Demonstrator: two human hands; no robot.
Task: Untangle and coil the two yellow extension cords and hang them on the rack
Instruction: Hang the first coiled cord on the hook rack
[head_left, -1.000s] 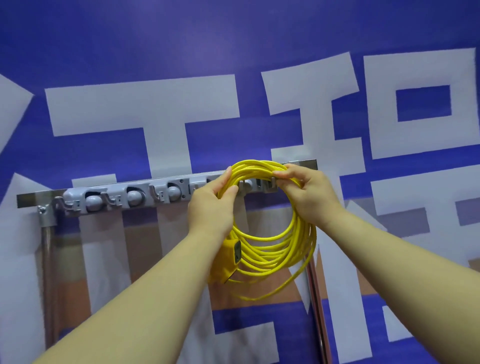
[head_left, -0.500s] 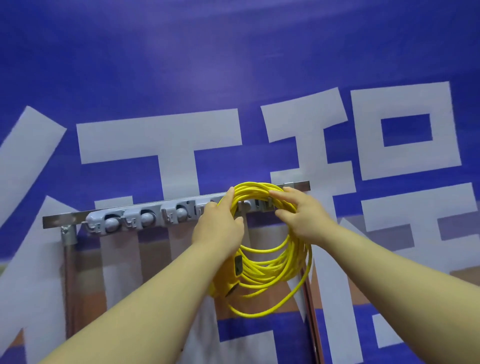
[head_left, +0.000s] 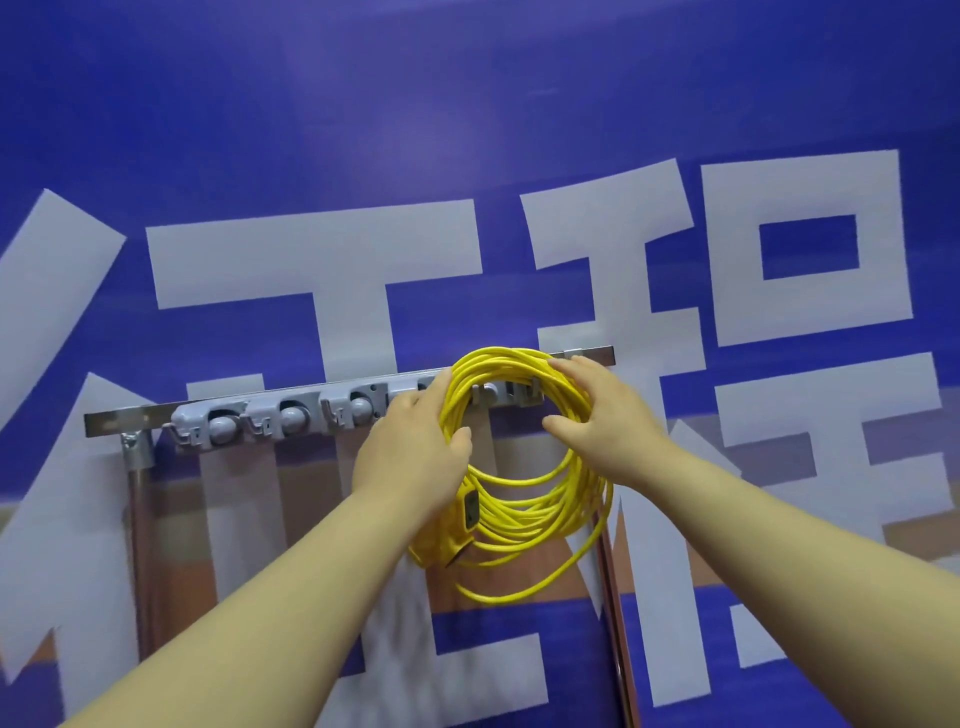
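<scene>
A coiled yellow extension cord (head_left: 524, 512) hangs against the right end of a grey hook rack (head_left: 291, 413), its top loops over the hooks there. The cord's yellow socket block (head_left: 457, 530) dangles at the coil's lower left. My left hand (head_left: 410, 447) grips the coil's upper left side. My right hand (head_left: 597, 415) lies over the upper right of the coil, fingers curled on the loops. One loose loop sags below the coil. Only one cord is in view.
The rack is fixed to a metal bar (head_left: 119, 418) carried by two upright metal posts (head_left: 137, 519). Several free hooks and round clips (head_left: 223, 428) run along its left part. Behind stands a blue wall banner (head_left: 467, 130) with large white characters.
The coil's top has risen over the rack's right end. My right hand has shifted from pinching the top loops to lying over the coil's upper right. The view has tilted upward.
</scene>
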